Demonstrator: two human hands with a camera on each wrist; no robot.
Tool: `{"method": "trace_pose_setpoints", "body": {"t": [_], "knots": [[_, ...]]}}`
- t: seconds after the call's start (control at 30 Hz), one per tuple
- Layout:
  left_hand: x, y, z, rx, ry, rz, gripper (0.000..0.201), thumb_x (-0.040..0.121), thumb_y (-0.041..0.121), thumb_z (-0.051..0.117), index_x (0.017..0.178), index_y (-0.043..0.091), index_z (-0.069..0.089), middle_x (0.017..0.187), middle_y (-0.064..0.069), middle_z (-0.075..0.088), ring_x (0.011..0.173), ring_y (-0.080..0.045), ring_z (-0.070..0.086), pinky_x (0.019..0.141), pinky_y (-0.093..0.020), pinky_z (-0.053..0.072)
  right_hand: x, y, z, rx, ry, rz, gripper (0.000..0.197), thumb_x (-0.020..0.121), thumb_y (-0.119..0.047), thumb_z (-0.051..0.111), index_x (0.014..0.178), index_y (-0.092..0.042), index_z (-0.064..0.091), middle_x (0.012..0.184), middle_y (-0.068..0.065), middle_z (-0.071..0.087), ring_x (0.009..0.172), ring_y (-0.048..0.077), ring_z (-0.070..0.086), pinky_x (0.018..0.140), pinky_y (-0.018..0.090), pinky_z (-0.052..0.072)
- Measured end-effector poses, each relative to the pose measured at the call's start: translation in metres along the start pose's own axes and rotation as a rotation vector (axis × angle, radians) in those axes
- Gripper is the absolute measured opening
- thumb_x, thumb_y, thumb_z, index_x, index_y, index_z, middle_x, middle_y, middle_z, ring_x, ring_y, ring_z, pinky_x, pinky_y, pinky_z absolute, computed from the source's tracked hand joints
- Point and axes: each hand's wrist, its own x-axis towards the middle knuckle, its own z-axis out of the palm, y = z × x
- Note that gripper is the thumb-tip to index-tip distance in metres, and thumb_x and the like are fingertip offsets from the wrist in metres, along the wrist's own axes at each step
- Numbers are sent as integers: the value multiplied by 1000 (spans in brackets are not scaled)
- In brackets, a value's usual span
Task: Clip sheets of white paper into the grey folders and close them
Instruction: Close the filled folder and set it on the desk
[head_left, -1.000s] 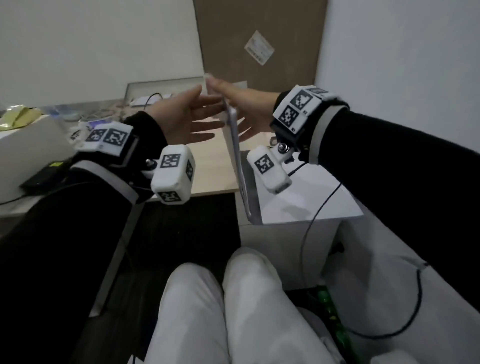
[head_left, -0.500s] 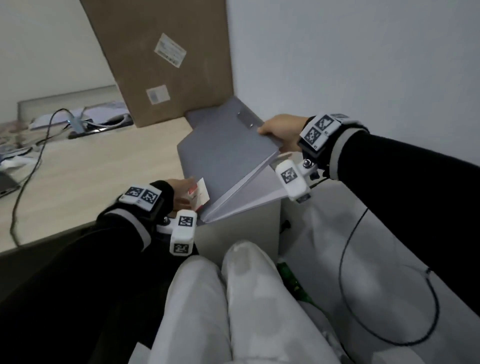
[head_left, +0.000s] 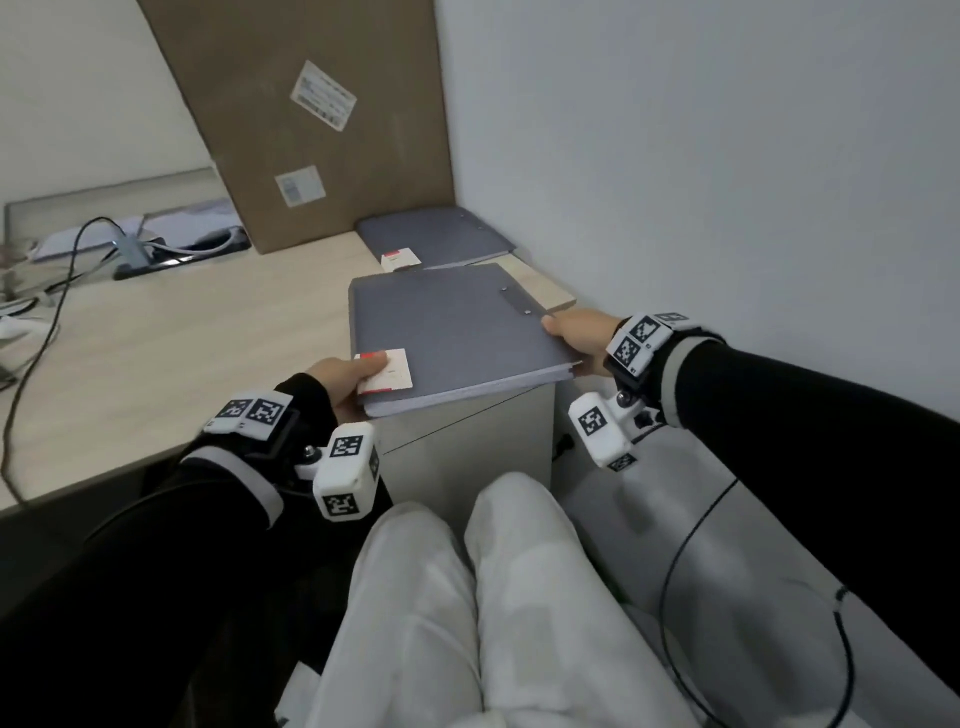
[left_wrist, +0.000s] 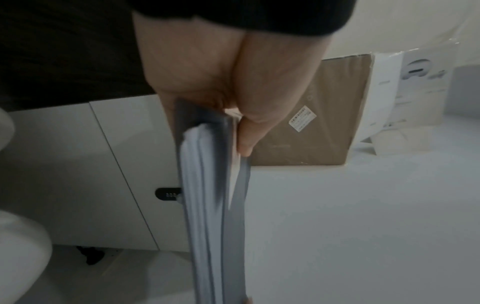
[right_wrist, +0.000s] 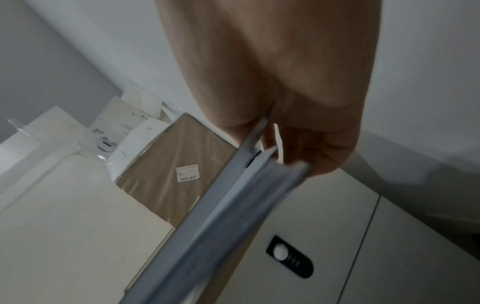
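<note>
Now both hands (head_left: 343, 382) (head_left: 582, 340) grip closed grey folder (head_left: 452, 332) corners.

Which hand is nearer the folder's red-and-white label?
Left. The left hand holds the folder with its thumb on the label; the right hand grips the opposite edge.

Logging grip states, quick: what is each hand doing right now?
Left hand: grips the near left corner of the grey folder.
Right hand: grips the same folder's right edge.
</note>
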Motion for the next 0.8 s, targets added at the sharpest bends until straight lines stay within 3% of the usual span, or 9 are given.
{"method": "trace_pose_setpoints", "body": {"t": [0.13, 0.23, 0.33, 0.4, 0.47, 0.53, 0.6, 0.67, 0.8], "knots": [[2, 9, -12, -71, 40, 77, 16, 94, 15, 52, 81, 7, 55, 45, 1, 68, 38, -8, 65, 39, -20, 54, 2, -13, 8, 171, -3, -68, 30, 99, -21, 39, 120, -4, 53, 109, 13, 56, 96, 23, 55, 90, 43, 50], [10, 21, -21, -81, 99, 121, 16, 94, 16, 53, 80, 9, 55, 42, 3, 67, 35, -7, 64, 39, -19, 53, 8, -30, 10, 201, 21, -171, 18, 98, -17, 44, 93, -9, 60, 87, 6, 57, 74, 17, 55, 69, 29, 48], [23, 35, -27, -103, 144, 143, 14, 93, 18, 56, 81, 10, 56, 43, 4, 67, 36, -7, 64, 42, -19, 53, 31, -50, 11, 55, 115, -257, 28, 91, -22, 53, 67, -10, 59, 72, 8, 53, 74, 21, 52, 70, 33, 40], [37, 44, -27, -124, 160, 146, 16, 93, 17, 54, 79, 11, 55, 42, 5, 67, 35, -7, 64, 39, -18, 52, 50, -60, 9, -8, 155, -263, 39, 80, -33, 60, 63, 2, 58, 66, 9, 49, 69, 21, 48, 69, 33, 36], [52, 54, -25, -148, 157, 149, 16, 94, 17, 54, 79, 11, 55, 43, 5, 68, 36, -7, 65, 39, -18, 53, 70, -71, 5, -60, 158, -282, 57, 70, -39, 63, 93, 14, 64, 80, 11, 58, 76, 22, 56, 75, 33, 44], [70, 65, -21, -175, 148, 152, 15, 94, 15, 52, 80, 10, 55, 44, 4, 68, 37, -8, 65, 39, -19, 53, 82, -84, 2, -142, 162, -288, 52, 74, -34, 67, 111, 3, 65, 104, 11, 68, 97, 27, 65, 93, 38, 51], [90, 77, -16, -199, 146, 151, 18, 95, 13, 50, 78, 9, 54, 42, 3, 67, 35, -8, 64, 36, -20, 52, 92, -99, -2, -208, 158, -310, 41, 80, -26, 67, 115, -4, 65, 115, 14, 68, 106, 30, 65, 98, 42, 49], [112, 89, -11, -211, 145, 135, 19, 96, 12, 49, 77, 8, 53, 40, 2, 66, 33, -10, 63, 34, -21, 51, 108, -112, -3, -344, 135, -321, 36, 86, -24, 62, 117, -7, 64, 119, 14, 66, 110, 30, 62, 100, 37, 47], [166, 109, 0, -230, 147, 109, 18, 95, 12, 50, 78, 7, 54, 41, 0, 67, 34, -11, 64, 34, -24, 52, 148, -132, 0, -638, 82, -313, 58, 88, -39, 58, 138, -14, 47, 143, 8, 50, 129, 26, 49, 108, 34, 38]]}}
